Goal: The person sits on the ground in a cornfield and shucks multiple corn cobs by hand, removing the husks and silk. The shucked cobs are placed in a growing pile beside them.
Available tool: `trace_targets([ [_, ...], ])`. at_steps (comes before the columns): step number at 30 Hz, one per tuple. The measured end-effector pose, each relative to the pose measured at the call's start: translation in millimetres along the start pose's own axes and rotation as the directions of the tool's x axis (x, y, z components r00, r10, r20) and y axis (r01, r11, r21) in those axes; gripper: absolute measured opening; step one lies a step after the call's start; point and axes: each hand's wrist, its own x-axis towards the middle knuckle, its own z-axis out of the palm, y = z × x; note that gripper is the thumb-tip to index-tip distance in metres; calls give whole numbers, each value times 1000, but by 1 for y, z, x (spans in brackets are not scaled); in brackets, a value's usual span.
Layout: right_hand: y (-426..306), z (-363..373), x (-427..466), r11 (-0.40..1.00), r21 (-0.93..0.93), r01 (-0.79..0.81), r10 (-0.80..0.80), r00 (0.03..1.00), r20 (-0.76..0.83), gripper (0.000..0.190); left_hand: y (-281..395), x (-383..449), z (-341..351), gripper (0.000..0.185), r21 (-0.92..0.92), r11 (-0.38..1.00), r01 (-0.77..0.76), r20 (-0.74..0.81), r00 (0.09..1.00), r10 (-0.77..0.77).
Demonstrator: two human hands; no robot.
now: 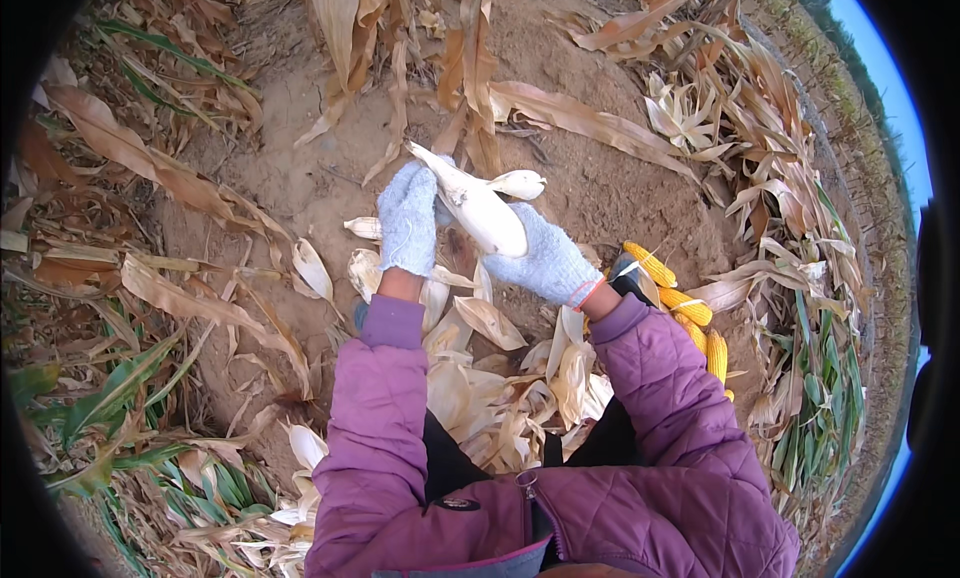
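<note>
Between my gloved hands is an ear of corn in its pale husk (480,206), held at a slant above the bare soil. My right hand (547,257), in a light grey knit glove with an orange cuff edge, grips the thick lower end. At the upper tapered end, my left hand (409,214) closes on the husk; its fingertips are partly hidden. A short husk-covered side shoot (519,185) sticks out to the right of the ear. Below the hands, loose dry husks (487,323) lie on the ground.
Several husked yellow corn ears (686,305) lie beside my right forearm. Dry corn stalks and leaves (157,165) cover the left side, and another heap of leaves (780,225) runs along the right. Brown leaves (472,60) hang or lie ahead over the soil (300,142).
</note>
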Motion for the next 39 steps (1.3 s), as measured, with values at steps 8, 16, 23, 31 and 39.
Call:
trace_targets([
  [8,8,-3,7,997,-48,-62,69,987,143,68,-16,9,-8,22,-207,956,209,55,978,-202],
  [16,11,-5,5,997,37,-69,60,976,210,70,0,3,3,21,-264,936,233,17,971,-237],
  [23,3,3,5,995,54,-85,91,990,-108,66,-18,4,7,18,-422,846,326,89,943,-319],
  [31,3,10,15,959,282,-13,120,922,-368,38,-33,-24,44,21,-295,888,352,304,916,-262],
  [39,2,-1,13,945,316,89,60,899,-434,38,-26,-29,52,26,-373,839,397,286,909,-303],
])
